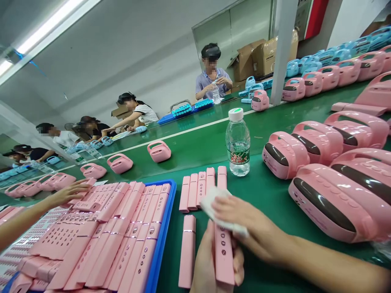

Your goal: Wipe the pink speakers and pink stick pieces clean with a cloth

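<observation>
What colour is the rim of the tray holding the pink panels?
Blue; the tray's rim shows best in the head view.

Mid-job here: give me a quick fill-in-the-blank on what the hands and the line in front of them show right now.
1. The person's left hand holds a pink strip, while the right hand presses a ____ cloth against it.
2. The tray holding the pink panels has a ____ rim.
3. Across the line, a seated person holds a clear ____ in both hands.

Missing words: white; blue; bottle.
</observation>
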Available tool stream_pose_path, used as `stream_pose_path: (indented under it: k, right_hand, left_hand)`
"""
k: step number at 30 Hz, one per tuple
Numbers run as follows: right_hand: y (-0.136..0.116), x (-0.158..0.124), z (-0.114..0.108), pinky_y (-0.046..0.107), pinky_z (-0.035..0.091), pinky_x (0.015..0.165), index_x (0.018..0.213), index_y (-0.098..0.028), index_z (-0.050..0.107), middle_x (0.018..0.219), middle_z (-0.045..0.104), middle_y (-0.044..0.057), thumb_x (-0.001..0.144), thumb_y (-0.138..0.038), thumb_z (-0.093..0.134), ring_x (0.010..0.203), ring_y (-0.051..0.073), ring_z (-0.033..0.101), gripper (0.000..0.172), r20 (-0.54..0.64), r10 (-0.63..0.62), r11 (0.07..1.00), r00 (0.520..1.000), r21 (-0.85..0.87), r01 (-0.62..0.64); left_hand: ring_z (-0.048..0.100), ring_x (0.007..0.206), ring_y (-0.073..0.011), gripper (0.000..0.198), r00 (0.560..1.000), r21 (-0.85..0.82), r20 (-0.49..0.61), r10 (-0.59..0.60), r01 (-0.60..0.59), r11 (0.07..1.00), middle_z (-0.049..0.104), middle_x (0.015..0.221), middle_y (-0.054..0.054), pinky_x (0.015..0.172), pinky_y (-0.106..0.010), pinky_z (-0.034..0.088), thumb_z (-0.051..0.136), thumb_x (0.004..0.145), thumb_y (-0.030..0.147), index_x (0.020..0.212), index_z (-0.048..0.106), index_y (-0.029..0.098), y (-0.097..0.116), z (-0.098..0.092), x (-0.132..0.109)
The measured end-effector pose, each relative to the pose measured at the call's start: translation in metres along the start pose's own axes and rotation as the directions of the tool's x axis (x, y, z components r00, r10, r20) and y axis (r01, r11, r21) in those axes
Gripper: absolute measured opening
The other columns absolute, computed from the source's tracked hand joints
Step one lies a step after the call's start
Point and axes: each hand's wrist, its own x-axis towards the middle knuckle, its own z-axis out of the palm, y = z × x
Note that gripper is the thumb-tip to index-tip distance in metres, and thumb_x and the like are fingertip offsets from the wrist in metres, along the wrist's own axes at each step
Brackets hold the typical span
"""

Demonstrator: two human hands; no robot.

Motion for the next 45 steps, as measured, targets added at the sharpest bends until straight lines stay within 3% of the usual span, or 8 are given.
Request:
stream_pose_path:
  k: [3,8,16,19,22,27,36,45]
  right_hand:
    - [0.018,0.001,-0.003,0.041,0.05,0.089,0.126,-0.018,0.05,0.118,0.063,0.01,0.095,-0.03,0.033,0.106,0.024,0.06,0.038,-0.285,0.355,0.933,0.89,0.162,-0.32]
    - [0.018,0.003,-0.004,0.038,0.054,0.081,0.128,-0.016,0.046,0.115,0.064,0.012,0.097,-0.035,0.024,0.097,0.024,0.064,0.043,-0.381,0.498,0.865,0.779,0.284,-0.415]
    - [-0.018,-0.009,0.007,0.042,0.026,0.107,0.129,-0.016,0.046,0.133,0.049,0.01,0.087,-0.016,0.046,0.13,0.02,0.033,0.042,0.0,-0.055,0.995,0.998,-0.086,0.055]
    - [-0.026,-0.009,0.006,0.034,0.032,0.105,0.122,-0.011,0.053,0.125,0.057,0.013,0.086,-0.014,0.046,0.122,0.018,0.046,0.037,0.074,-0.13,0.99,0.989,-0.05,0.134]
    - [-0.023,-0.004,0.002,0.033,0.041,0.099,0.118,-0.013,0.056,0.122,0.059,0.013,0.09,-0.021,0.042,0.115,0.019,0.053,0.033,-0.162,0.119,0.986,0.98,0.138,-0.097]
    - [-0.005,0.006,-0.004,0.04,0.044,0.096,0.118,-0.018,0.056,0.123,0.059,0.01,0.092,-0.037,0.038,0.114,0.024,0.054,0.037,-0.349,0.518,0.83,0.781,0.425,-0.361]
    - [0.003,0.003,-0.002,0.042,0.047,0.089,0.115,-0.016,0.059,0.11,0.066,0.011,0.089,-0.044,0.041,0.096,0.025,0.063,0.042,-0.314,0.596,0.782,0.739,0.436,-0.445]
    - [0.01,-0.001,-0.002,0.033,0.054,0.071,0.115,-0.018,0.058,0.11,0.066,0.008,0.089,-0.043,0.04,0.082,0.021,0.066,0.04,-0.264,0.663,0.728,0.701,0.447,-0.52]
  left_hand:
    - [0.041,0.035,-0.0045,0.016,0.994,0.034,0.103,0.046,-0.05,0.998,0.055,0.059,0.001,0.031,-0.014,0.032,0.06,0.074,0.029,0.083,0.054,0.017,0.007,0.003,-0.005]
    - [0.048,0.043,-0.0047,0.02,0.996,0.098,-0.046,0.081,-0.077,0.992,0.058,0.06,-0.001,0.041,-0.011,0.037,0.06,0.077,0.027,0.092,0.053,0.017,0.013,0.01,-0.009]
    - [0.06,0.059,-0.0146,0.028,0.901,0.371,-0.334,0.277,-0.144,0.917,0.064,0.068,-0.004,0.05,-0.022,0.048,0.069,0.068,0.037,0.086,0.065,0.015,0.0,0.006,-0.002]
    - [0.062,0.082,-0.0227,0.027,0.813,0.705,-0.28,0.51,-0.186,0.684,0.066,0.085,-0.008,0.072,-0.03,0.049,0.072,0.063,0.031,0.086,0.068,0.018,0.009,0.005,-0.017]
    - [0.06,0.089,-0.0255,0.036,0.758,0.911,-0.13,0.639,-0.162,0.378,0.065,0.092,-0.008,0.082,-0.032,0.044,0.072,0.059,0.022,0.096,0.068,0.021,0.025,0.011,-0.037]
    - [0.058,0.066,-0.0221,0.02,0.778,0.998,-0.022,0.628,0.055,-0.033,0.066,0.073,-0.004,0.065,-0.029,0.042,0.069,0.06,0.023,0.08,0.066,0.023,0.045,0.03,-0.049]
    - [0.055,0.06,-0.014,0.02,0.792,0.788,-0.185,0.582,-0.234,0.57,0.059,0.058,0.0,0.06,-0.024,0.043,0.061,0.072,0.031,0.059,0.056,0.017,0.036,0.048,0.0]
    - [0.038,0.043,-0.0092,0.03,0.837,0.864,-0.027,0.547,-0.256,0.434,0.044,0.042,0.003,0.042,-0.023,0.028,0.05,0.075,0.03,0.048,0.046,0.018,0.023,0.053,0.038]
